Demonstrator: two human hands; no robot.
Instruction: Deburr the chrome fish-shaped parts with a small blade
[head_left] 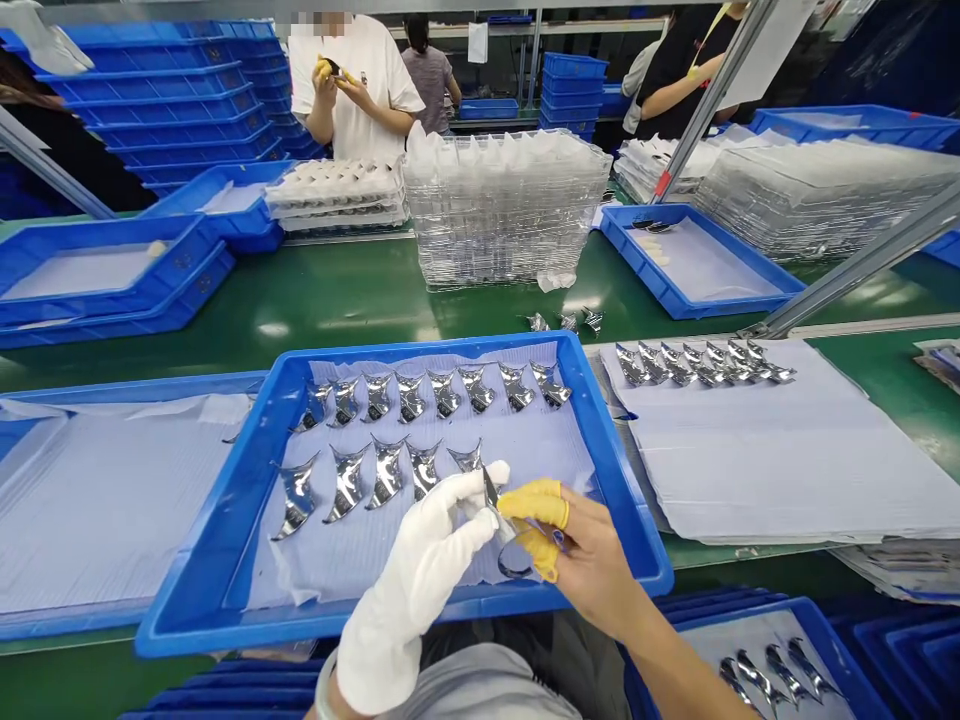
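Pinched the part (490,489) between thumb and fingers of the gloved left hand (427,560); grasped it, too, with yellow-capped fingertips (536,505) of the right hand (592,560). Held it over the near right of the tray (255,632). Looked light, thin and stiff; seemed slippery and easily scratched, so best taken by the edges. Pointed its dark tip forward and slightly left; ran lengthwise from there back toward the right palm. Could not make out the lower end behind the fingers.

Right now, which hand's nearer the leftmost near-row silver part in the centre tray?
Left: the left hand is right of that silver part; the right hand is farther right.
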